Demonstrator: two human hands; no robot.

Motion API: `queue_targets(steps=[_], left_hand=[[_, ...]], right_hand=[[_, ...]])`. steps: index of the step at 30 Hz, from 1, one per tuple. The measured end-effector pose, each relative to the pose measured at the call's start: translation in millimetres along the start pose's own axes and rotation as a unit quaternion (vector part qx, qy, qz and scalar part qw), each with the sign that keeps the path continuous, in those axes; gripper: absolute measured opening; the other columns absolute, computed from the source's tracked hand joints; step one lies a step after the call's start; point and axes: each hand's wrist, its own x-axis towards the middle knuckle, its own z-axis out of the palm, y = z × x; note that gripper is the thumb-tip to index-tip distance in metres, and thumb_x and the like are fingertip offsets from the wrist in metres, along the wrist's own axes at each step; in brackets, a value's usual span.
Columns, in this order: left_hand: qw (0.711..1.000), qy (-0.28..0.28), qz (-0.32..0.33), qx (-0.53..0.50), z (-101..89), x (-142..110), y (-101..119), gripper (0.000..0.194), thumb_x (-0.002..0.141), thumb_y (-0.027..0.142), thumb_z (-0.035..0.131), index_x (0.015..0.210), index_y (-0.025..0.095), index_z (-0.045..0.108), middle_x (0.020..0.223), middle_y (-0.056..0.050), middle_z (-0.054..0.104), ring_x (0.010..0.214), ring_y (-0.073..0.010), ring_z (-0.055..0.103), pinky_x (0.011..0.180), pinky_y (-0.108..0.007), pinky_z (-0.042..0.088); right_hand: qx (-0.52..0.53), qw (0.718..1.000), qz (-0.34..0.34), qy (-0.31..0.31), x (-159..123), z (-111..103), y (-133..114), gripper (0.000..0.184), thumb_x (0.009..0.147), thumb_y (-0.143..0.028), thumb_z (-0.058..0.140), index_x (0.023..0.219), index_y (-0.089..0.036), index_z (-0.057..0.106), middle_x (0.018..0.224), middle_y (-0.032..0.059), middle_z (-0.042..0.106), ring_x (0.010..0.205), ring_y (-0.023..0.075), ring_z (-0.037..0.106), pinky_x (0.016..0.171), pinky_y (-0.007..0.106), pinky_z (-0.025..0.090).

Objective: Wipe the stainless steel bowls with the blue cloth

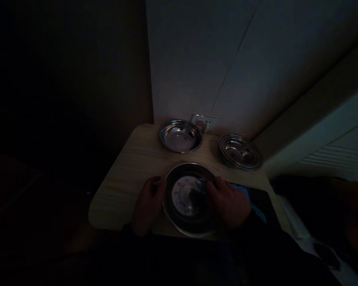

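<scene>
A shallow, round steel bowl (187, 196) rests on the wooden table near its front edge, with its shiny inside facing up. My left hand (148, 204) grips the left side of its rim, the thumb against the edge. Across from it, my right hand (228, 202) reaches over the right rim with curled fingers inside the bowl. Those fingertips are dark and slightly blurred, so what they hold, if anything, is hidden. Behind stands a second steel bowl (179, 139). To the right of that one lies a stack of similar steel bowls (240, 153).
The small pale wooden table (122, 174) has rounded corners and stands against a wall. A power socket (203, 122) is on the wall behind the bowls. A dark flat object with blue markings (262, 202) lies on the right, partly under my right arm. The light is very dim.
</scene>
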Motion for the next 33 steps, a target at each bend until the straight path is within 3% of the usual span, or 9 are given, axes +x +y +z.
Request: queue_targets(steps=[5, 9, 12, 15, 18, 22, 26, 30, 33], left_hand=[[0.999, -0.026, 0.032, -0.035, 5.8, 6, -5, 0.042, 0.08, 0.037, 0.044, 0.117, 0.017, 0.052, 0.119, -0.008, 0.057, 0.109, -0.0188, 0.052, 0.094, -0.033, 0.039], [0.997, -0.052, 0.043, -0.035, 6.9, 5, -6, 0.041, 0.082, 0.038, 0.043, 0.117, 0.02, 0.053, 0.121, -0.004, 0.057, 0.111, -0.0179, 0.051, 0.095, -0.031, 0.038], [0.993, -0.092, 0.068, -0.025, 5.0, 5, -5, 0.041, 0.08, 0.04, 0.047, 0.116, 0.023, 0.054, 0.117, -0.002, 0.06, 0.106, -0.0178, 0.055, 0.09, -0.029, 0.042], [0.991, -0.111, 0.074, -0.013, 4.3, 6, -3, 0.036, 0.082, 0.037, 0.044, 0.111, 0.022, 0.058, 0.111, -0.002, 0.063, 0.1, -0.0175, 0.058, 0.086, -0.027, 0.044], [0.994, -0.089, 0.057, -0.014, 6.1, 5, -1, 0.035, 0.082, 0.035, 0.042, 0.109, 0.021, 0.06, 0.105, -0.003, 0.066, 0.095, -0.0173, 0.06, 0.082, -0.025, 0.045], [0.997, -0.063, 0.047, -0.011, 8.5, 2, 0, 0.034, 0.083, 0.034, 0.041, 0.106, 0.021, 0.061, 0.099, -0.003, 0.067, 0.088, -0.0165, 0.061, 0.077, -0.025, 0.046], [0.996, -0.075, 0.056, -0.006, 9.6, -1, 0, 0.033, 0.083, 0.034, 0.041, 0.105, 0.021, 0.062, 0.092, -0.003, 0.069, 0.084, -0.0163, 0.062, 0.074, -0.024, 0.046], [0.999, -0.037, 0.021, -0.003, 11.5, -3, 1, 0.03, 0.083, 0.035, 0.041, 0.098, 0.022, 0.063, 0.086, -0.002, 0.069, 0.079, -0.0159, 0.062, 0.069, -0.024, 0.046], [0.998, -0.05, 0.03, 0.002, 11.1, -4, 2, 0.029, 0.083, 0.035, 0.041, 0.095, 0.021, 0.064, 0.082, -0.001, 0.069, 0.076, -0.0155, 0.062, 0.067, -0.023, 0.045]], right_hand=[[0.028, 0.996, -0.022, -0.078, 12, 7, -17, 0.025, 0.083, -0.025, 0.043, 0.106, -0.024, 0.054, 0.093, 0.0083, 0.055, 0.08, 0.0205, 0.058, 0.051, 0.023, 0.036], [0.071, 0.987, -0.076, -0.122, 10, 9, -20, 0.025, 0.084, -0.032, 0.044, 0.107, -0.027, 0.054, 0.099, 0.0065, 0.056, 0.084, 0.021, 0.057, 0.057, 0.026, 0.039], [0.078, 0.979, -0.118, -0.148, 15, 11, -23, 0.023, 0.086, -0.023, 0.041, 0.104, -0.024, 0.056, 0.099, 0.0061, 0.058, 0.087, 0.0203, 0.057, 0.061, 0.026, 0.041], [0.079, 0.977, -0.132, -0.149, 25, 14, -27, 0.024, 0.087, -0.017, 0.039, 0.103, -0.02, 0.057, 0.099, 0.0074, 0.059, 0.091, 0.0206, 0.055, 0.066, 0.027, 0.042], [0.075, 0.978, -0.128, -0.146, 30, 15, -31, 0.024, 0.086, -0.016, 0.039, 0.102, -0.017, 0.057, 0.1, 0.0089, 0.06, 0.091, 0.0209, 0.055, 0.068, 0.027, 0.043], [0.083, 0.972, -0.154, -0.158, 30, 14, -33, 0.026, 0.086, -0.018, 0.04, 0.106, -0.021, 0.055, 0.101, 0.0061, 0.061, 0.087, 0.0207, 0.057, 0.063, 0.027, 0.043], [0.07, 0.98, -0.131, -0.132, 35, 15, -34, 0.024, 0.085, -0.02, 0.04, 0.102, -0.019, 0.056, 0.098, 0.0078, 0.061, 0.083, 0.02, 0.058, 0.063, 0.026, 0.042], [0.08, 0.978, -0.139, -0.135, 33, 18, -37, 0.023, 0.084, -0.019, 0.039, 0.099, -0.019, 0.057, 0.095, 0.008, 0.061, 0.08, 0.0177, 0.059, 0.062, 0.024, 0.041], [0.094, 0.977, -0.141, -0.13, 36, 19, -37, 0.025, 0.085, -0.021, 0.039, 0.104, -0.022, 0.055, 0.097, 0.0066, 0.061, 0.08, 0.0179, 0.059, 0.062, 0.025, 0.041]])
